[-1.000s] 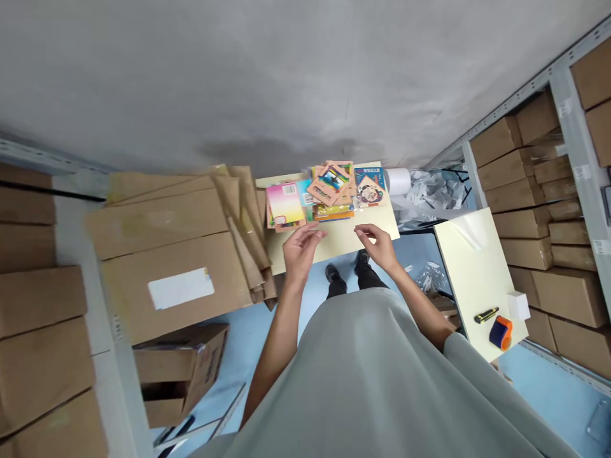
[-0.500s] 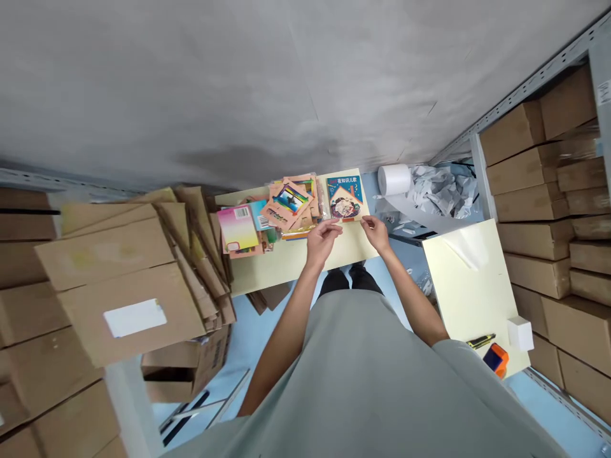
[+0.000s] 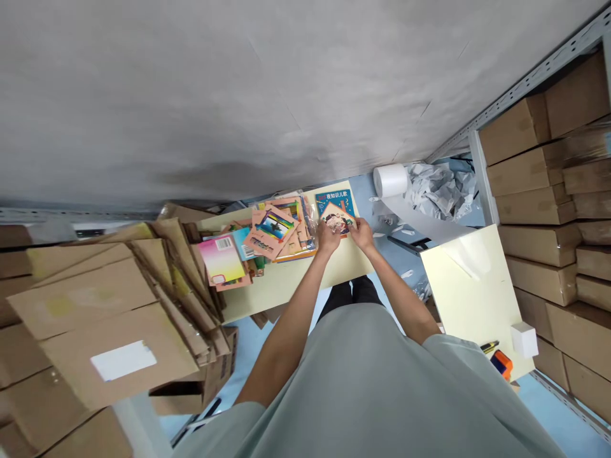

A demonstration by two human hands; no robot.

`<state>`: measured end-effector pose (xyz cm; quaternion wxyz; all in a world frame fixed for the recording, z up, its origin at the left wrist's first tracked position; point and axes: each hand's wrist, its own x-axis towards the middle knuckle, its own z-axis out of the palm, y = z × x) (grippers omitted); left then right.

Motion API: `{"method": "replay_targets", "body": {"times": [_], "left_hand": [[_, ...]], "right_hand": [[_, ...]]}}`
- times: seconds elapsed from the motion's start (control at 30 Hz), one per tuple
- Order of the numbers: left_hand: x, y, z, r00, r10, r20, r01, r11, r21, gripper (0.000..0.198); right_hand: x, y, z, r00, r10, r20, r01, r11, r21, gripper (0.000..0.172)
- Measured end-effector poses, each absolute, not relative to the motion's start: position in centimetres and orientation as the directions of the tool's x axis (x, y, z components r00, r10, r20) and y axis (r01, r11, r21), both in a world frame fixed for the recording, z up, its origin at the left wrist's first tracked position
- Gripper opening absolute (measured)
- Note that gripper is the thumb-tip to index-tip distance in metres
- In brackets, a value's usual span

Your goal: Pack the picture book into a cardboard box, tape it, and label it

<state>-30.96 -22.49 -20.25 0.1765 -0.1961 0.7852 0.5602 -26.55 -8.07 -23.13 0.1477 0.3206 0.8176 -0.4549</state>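
A blue children's book [image 3: 337, 202] with a cream and orange cover picture lies at the right end of the narrow cream table [image 3: 305, 280]. At its lower left corner, my left hand [image 3: 329, 238] is closed, the fingers bent over the edge. My right hand [image 3: 362, 233] pinches the lower right side of the same book. Part of the lower cover is hidden behind the fingers. Left of the hands is a pile of orange picture books [image 3: 274, 230] in clear wrapping. Beside that pile rests a pink and yellow book [image 3: 222, 261] with a barcode.
Flattened cardboard boxes [image 3: 114, 305] lean at the left. A white roll [image 3: 390, 180] and crumpled paper [image 3: 439, 191] lie beyond the table's right end. On a second cream table [image 3: 472, 286] are an orange tape dispenser [image 3: 502, 364], a cutter and a white box. Shelves of cartons [image 3: 539, 248] line the right.
Both hands have moved up and in onto the book's lower edge, and their fingers have closed on it. The head view has turned slightly.
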Motion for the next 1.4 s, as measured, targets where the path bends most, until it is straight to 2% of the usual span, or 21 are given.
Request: {"method": "replay_targets", "body": {"times": [0.07,0.17,0.27,0.37,0.5,0.57,0.7,0.8,1.0,1.17,1.4], "left_hand": [[-30.9,-22.4,-20.5,-0.828,-0.131,-0.545,-0.559,0.276,0.782,0.057],[-30.3,-22.4,-20.3,-0.79,-0.136,-0.598,-0.612,0.245,0.752,0.049],[-29.0,-22.4,-19.5,-0.756,-0.082,-0.649,-0.65,0.2,0.733,0.039],[-27.2,-22.5,-18.1,-0.735,0.015,-0.678,-0.669,0.15,0.728,0.043],[-24.9,-22.6,-15.5,-0.71,0.191,-0.678,-0.668,0.119,0.734,0.057],[-23.9,-22.6,-14.0,-0.668,0.338,-0.663,-0.678,0.093,0.729,0.063],[-21.6,-21.3,-11.4,-0.473,0.668,-0.575,-0.738,0.056,0.672,0.064],[-19.3,-18.8,-9.8,-0.316,0.793,-0.522,-0.748,0.13,0.651,0.062],[-13.5,-12.8,-7.0,-0.133,0.873,-0.469,-0.644,0.284,0.71,0.064],[-9.7,-8.1,-5.5,-0.129,0.889,-0.44,-0.513,0.319,0.796,0.068],[-3.6,0.0,-3.8,-0.106,0.882,-0.459,-0.371,0.394,0.841,0.082]], "right_hand": [[-26.6,-8.3,-23.5,-0.735,0.413,-0.537,0.674,0.362,-0.644,0.035],[-26.1,-7.8,-23.5,-0.702,0.466,-0.538,0.701,0.32,-0.637,0.033],[-25.1,-6.6,-23.0,-0.656,0.513,-0.554,0.731,0.25,-0.634,0.029],[-23.0,-5.7,-21.8,-0.627,0.519,-0.581,0.738,0.155,-0.657,0.025],[-18.2,-5.0,-18.6,-0.621,0.534,-0.574,0.686,0.016,-0.727,0.04],[-14.9,-4.3,-16.3,-0.606,0.579,-0.546,0.643,-0.047,-0.764,0.048],[-7.0,-2.7,-10.7,-0.57,0.658,-0.492,0.487,-0.211,-0.847,0.065],[-1.2,-2.2,-6.7,-0.553,0.694,-0.461,0.343,-0.314,-0.885,0.064],[7.9,-2.9,-2.6,-0.335,0.835,-0.436,0.175,-0.4,-0.9,0.068],[12.9,-1.8,-2.6,-0.263,0.871,-0.415,0.04,-0.42,-0.907,0.071],[20.7,5.2,-4.0,-0.226,0.887,-0.403,-0.007,-0.415,-0.91,0.069]]}}
